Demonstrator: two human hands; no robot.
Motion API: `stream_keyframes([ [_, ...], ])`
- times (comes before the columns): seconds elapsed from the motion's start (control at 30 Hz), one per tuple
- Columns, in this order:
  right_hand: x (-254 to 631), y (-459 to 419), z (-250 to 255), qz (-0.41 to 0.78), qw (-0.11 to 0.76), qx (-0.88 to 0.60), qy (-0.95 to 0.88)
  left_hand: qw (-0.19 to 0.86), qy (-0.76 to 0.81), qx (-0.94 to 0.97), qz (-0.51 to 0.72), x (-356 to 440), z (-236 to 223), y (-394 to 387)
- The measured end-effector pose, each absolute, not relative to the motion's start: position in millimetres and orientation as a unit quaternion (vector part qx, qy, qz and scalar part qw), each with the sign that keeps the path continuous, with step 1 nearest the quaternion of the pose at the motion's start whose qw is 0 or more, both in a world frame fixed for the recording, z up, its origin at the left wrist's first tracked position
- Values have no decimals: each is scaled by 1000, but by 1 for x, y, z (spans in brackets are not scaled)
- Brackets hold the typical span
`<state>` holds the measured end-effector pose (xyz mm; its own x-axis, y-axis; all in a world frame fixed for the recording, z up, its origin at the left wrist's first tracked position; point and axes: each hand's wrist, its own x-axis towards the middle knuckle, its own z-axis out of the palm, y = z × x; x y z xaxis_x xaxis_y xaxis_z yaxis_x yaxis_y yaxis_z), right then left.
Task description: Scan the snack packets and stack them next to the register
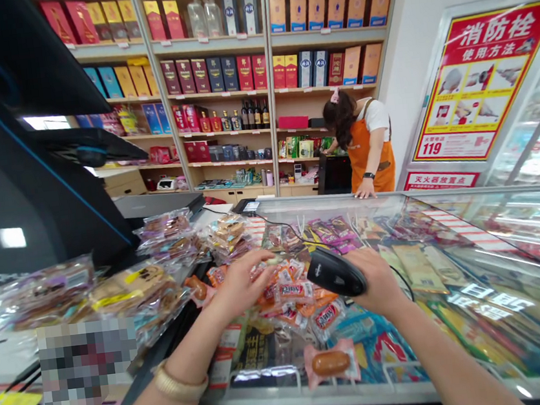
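Observation:
My right hand (376, 278) is wrapped round a black handheld barcode scanner (334, 272), its head pointing left. My left hand (243, 283) reaches over a heap of small orange-and-white wrapped snacks (292, 291) on the glass top of a display freezer (341, 397). Its fingers are stretched out and apart, close to the heap, with no clear grip on anything. Nearer to me, a single vacuum-packed brown sausage (331, 362) lies on the glass. Another packed sausage (198, 290) is left of my left hand.
Bagged breads (128, 287) are piled at left beside a black checkout terminal (37, 170). The scanner's cable (277, 222) runs across the glass. Across the freezer, a person in an orange apron (371, 152) leans with one hand on its edge. Shelves of boxed bottles (216, 75) stand behind.

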<state>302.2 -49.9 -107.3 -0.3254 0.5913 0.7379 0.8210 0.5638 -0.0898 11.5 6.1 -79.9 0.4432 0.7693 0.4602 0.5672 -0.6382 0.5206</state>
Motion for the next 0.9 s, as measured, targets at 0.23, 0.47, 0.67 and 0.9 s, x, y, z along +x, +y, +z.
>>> stream_keyframes([
  [0.23,301,-49,-107,-151,388,-433,-799,-17,685,728,16,-36,-52,5],
  [0.47,302,-49,-108,-152,382,-434,-801,11,657,749,-86,-27,-51,-7],
  [0.67,304,-50,-107,-150,381,-424,-808,-2,644,763,-49,-15,-56,-10],
  [0.9,304,-51,-107,-156,380,-420,-809,149,555,755,314,-10,-72,10],
])
